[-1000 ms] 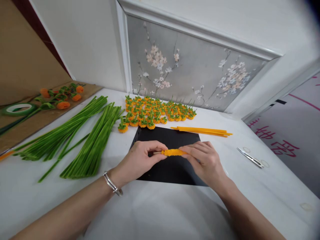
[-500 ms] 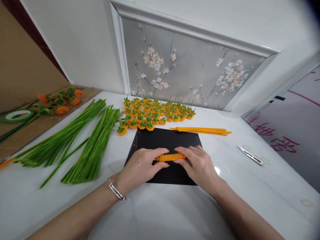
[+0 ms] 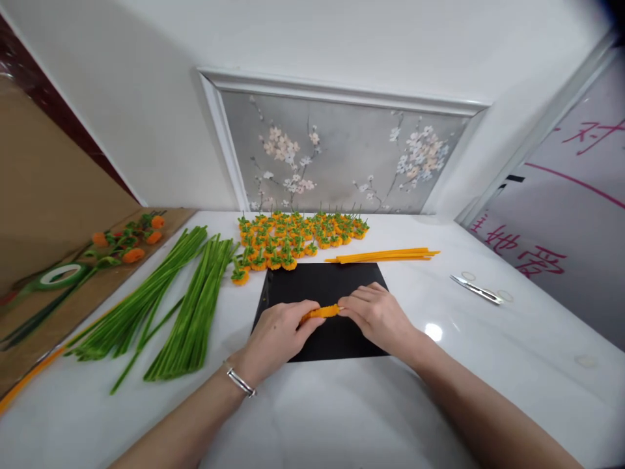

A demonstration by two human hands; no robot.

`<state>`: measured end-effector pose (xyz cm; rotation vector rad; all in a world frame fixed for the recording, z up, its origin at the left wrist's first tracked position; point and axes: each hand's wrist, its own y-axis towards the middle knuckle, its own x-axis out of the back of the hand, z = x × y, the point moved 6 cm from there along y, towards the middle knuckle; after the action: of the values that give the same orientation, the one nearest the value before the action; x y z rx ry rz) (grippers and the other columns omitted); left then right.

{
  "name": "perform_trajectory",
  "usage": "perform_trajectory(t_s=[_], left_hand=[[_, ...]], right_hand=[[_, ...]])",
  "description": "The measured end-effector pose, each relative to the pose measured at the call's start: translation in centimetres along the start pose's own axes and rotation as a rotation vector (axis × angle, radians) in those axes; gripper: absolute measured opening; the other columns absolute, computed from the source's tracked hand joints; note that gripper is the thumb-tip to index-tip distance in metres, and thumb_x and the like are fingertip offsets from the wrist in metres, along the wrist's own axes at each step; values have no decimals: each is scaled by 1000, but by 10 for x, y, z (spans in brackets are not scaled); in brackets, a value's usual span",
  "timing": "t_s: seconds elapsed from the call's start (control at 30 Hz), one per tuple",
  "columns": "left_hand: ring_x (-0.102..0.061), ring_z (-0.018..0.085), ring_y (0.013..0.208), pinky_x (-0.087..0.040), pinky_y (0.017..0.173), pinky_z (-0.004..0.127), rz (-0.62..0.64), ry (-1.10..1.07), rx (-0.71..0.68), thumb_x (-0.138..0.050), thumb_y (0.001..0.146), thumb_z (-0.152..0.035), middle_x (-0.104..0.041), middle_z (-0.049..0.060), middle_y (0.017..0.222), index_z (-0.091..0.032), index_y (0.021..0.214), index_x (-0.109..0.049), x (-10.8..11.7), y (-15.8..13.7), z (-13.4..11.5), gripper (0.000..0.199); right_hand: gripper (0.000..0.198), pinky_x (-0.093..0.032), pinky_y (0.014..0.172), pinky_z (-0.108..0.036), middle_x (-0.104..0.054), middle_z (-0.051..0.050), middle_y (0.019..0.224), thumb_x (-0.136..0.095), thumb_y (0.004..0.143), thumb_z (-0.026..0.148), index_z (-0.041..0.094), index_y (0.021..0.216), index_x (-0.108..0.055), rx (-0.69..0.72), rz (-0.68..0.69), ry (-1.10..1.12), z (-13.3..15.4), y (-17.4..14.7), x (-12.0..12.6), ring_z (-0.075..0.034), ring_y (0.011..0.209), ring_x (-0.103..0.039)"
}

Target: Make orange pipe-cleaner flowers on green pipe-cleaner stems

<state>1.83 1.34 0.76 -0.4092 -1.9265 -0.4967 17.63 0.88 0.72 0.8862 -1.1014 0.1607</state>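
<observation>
Over a black mat (image 3: 322, 283), an orange coiled pipe cleaner (image 3: 326, 312) is stretched between my two hands. My left hand (image 3: 283, 331), with a silver bangle at the wrist, pinches the coil's left part between thumb and fingers. At its right end, the fingertips of my right hand (image 3: 379, 316) are closed on the coil; a small pale tip shows there. Whatever runs inside the coil is hidden. Straight orange pipe cleaners (image 3: 385, 256) lie just beyond the mat.
Many small orange flowers with green tops (image 3: 288, 241) stand behind the mat. Bundles of green pipe cleaners (image 3: 195, 312) lie on the left. Cardboard (image 3: 29, 312) farther left bears green tape (image 3: 58, 276) and finished orange flowers (image 3: 129, 241). Silver scissors (image 3: 476, 290) rest at right.
The view has tilted up and shifted. My right fingers have closed together at the coil's right end, and less of the coil shows between the hands.
</observation>
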Motion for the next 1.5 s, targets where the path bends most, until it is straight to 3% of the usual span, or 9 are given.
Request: perform_trajectory(t_s=[0.17, 0.3, 0.37, 0.43, 0.53, 0.63, 0.83, 1.27, 1.5], left_hand=[[-62, 17, 65, -37, 59, 25, -41, 31, 0, -47, 93, -29, -66, -2, 68, -22, 87, -64, 5, 0, -1, 19], [-66, 19, 74, -42, 64, 27, -19, 41, 12, -47, 93, -26, -72, -1, 84, -24, 105, -61, 5, -2, 0, 19], [-67, 21, 83, -45, 70, 29, 2, -3, 2, -53, 90, -27, -72, 1, 98, -24, 122, -51, 3, -2, -2, 33], [-66, 22, 91, -46, 75, 29, 8, -53, -26, -58, 87, -27, -70, 2, 108, -25, 127, -47, 2, -3, -4, 42], [-65, 18, 89, -45, 75, 26, -3, -133, -77, -56, 88, -24, -69, 0, 105, -26, 116, -54, 1, -3, -8, 28], [-62, 15, 77, -43, 68, 23, -16, -192, -83, -53, 90, -25, -67, -1, 88, -24, 100, -62, 2, -2, -9, 13], [-53, 13, 67, -38, 61, 23, 30, -188, -95, -48, 92, -25, -59, -3, 72, -22, 86, -65, 2, 1, -7, 18], [-60, 14, 70, -45, 64, 23, -12, -256, -26, -47, 91, -32, -68, -1, 82, -21, 90, -68, 6, 5, 18, 24], [-65, 17, 81, -48, 72, 26, -108, -262, 42, -52, 89, -32, -72, 3, 93, -18, 98, -68, 9, 4, 35, 23]], right_hand=[[25, -33, 67, -29, -70, -3, 76, -43, 98, 27, 18, 91, -64, 5, -28, 36, 4, 1, -3, -13, 66, -60], [23, -33, 67, -28, -71, -2, 76, -44, 98, 27, 18, 90, -64, 7, -57, 60, 4, 3, -4, -13, 69, -62], [23, -33, 67, -28, -70, -2, 73, -45, 97, 28, 19, 88, -64, 15, -69, 63, 7, 4, -4, -13, 68, -62], [26, -33, 67, -28, -70, -1, 70, -44, 98, 28, 18, 85, -64, 24, -83, 75, 11, 4, -5, -12, 65, -62], [30, -33, 67, -28, -69, -1, 69, -39, 99, 26, 18, 81, -62, 43, -115, 92, 18, 3, -5, -11, 62, -62], [33, -33, 66, -27, -70, -1, 68, -36, 100, 29, 17, 85, -62, 31, -137, 93, 21, 4, -4, -11, 61, -62], [34, -31, 65, -27, -67, 0, 62, -38, 100, 31, 18, 81, -62, 74, -68, 71, 18, 7, -2, -11, 58, -60], [33, -37, 70, -28, -69, -1, 71, -39, 99, 34, 20, 87, -66, -49, -28, 46, -21, 4, 12, -13, 65, -63], [34, -42, 71, -31, -69, -7, 90, -42, 96, 39, 21, 87, -70, -359, -182, -114, -89, -15, 12, -20, 84, -63]])
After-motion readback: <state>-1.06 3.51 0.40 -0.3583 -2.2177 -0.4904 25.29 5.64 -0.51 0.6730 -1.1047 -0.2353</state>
